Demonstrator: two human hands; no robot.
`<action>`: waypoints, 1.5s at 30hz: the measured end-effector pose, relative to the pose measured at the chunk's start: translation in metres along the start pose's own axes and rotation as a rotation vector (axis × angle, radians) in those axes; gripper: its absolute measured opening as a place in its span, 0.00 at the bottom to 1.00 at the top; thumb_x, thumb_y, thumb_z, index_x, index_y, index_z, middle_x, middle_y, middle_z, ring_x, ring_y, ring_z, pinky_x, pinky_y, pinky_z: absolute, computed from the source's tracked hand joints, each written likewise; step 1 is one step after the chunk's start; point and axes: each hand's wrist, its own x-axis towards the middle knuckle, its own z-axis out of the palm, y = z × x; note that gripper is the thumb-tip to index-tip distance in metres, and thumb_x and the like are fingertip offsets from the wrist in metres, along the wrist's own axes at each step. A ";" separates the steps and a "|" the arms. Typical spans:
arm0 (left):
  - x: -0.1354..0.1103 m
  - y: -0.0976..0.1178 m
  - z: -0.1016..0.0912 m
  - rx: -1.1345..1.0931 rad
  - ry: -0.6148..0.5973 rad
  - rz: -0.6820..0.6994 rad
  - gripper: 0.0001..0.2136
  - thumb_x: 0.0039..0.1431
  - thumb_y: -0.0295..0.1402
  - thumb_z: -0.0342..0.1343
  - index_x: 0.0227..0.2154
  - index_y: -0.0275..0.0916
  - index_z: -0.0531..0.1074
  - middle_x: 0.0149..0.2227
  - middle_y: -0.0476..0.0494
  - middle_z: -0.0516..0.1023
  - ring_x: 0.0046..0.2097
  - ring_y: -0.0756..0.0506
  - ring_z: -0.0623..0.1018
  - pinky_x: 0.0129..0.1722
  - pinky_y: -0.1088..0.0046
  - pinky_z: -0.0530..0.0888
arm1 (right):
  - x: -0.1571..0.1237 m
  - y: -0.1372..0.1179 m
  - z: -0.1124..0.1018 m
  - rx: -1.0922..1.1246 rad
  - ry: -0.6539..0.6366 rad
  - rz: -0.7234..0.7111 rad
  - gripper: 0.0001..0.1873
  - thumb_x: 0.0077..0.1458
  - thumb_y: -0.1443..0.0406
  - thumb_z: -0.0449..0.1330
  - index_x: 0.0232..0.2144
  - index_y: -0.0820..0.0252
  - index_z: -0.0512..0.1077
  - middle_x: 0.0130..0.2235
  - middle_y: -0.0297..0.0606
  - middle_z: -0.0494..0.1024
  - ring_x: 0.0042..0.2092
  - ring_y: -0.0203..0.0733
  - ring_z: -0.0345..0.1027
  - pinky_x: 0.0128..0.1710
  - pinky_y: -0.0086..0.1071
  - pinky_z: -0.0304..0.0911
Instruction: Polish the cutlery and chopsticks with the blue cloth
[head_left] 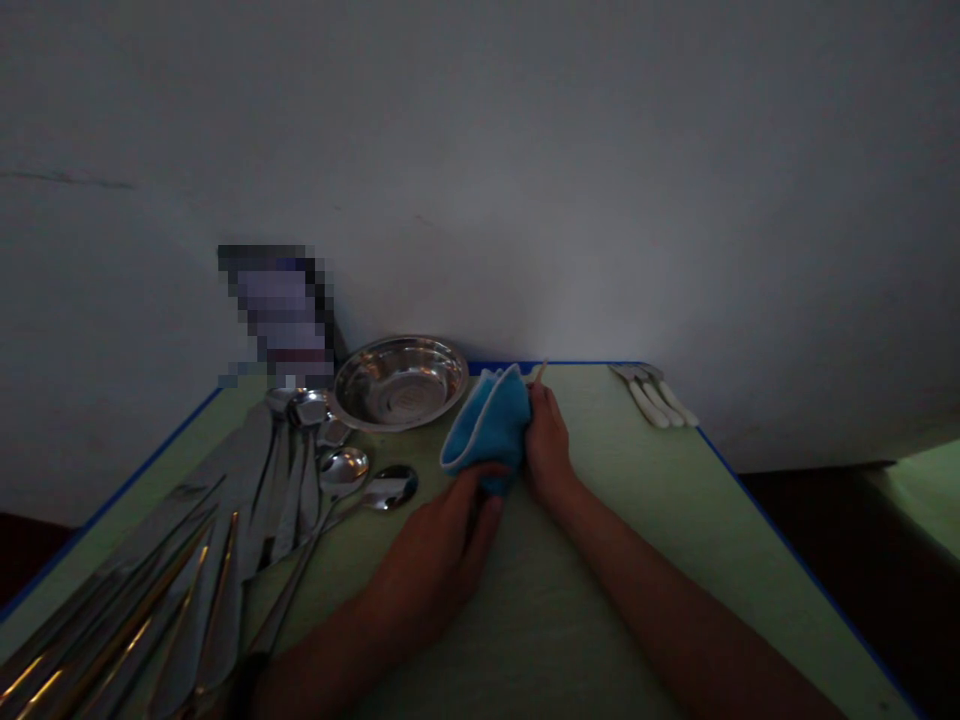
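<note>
A blue cloth (491, 420) with a pale stitched edge is folded up between my two hands above the table. My left hand (442, 535) is closed on its lower end, fingers and thumb pinching the fabric. On the cloth's right side, my right hand (549, 445) is closed too. A thin pale tip (541, 370), like the end of a cutlery handle, pokes up from the right hand. Most of that piece is hidden by the fingers and the cloth, so its kind cannot be made out.
Left of my hands stands a shiny metal bowl (405, 385). Several spoons (345, 468) and knives (217, 600) lie along the left of the green table (600, 580). Several pale-handled forks (660, 400) rest at the far right. A blurred-out phone-like object (281, 310) leans against the wall.
</note>
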 end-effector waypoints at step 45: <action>0.000 -0.001 0.005 0.334 -0.090 0.005 0.24 0.63 0.34 0.36 0.61 0.41 0.42 0.35 0.40 0.79 0.32 0.42 0.78 0.32 0.65 0.72 | -0.002 -0.006 -0.001 -0.038 0.073 0.042 0.16 0.49 0.56 0.47 0.24 0.56 0.71 0.25 0.29 0.73 0.32 0.38 0.65 0.35 0.28 0.56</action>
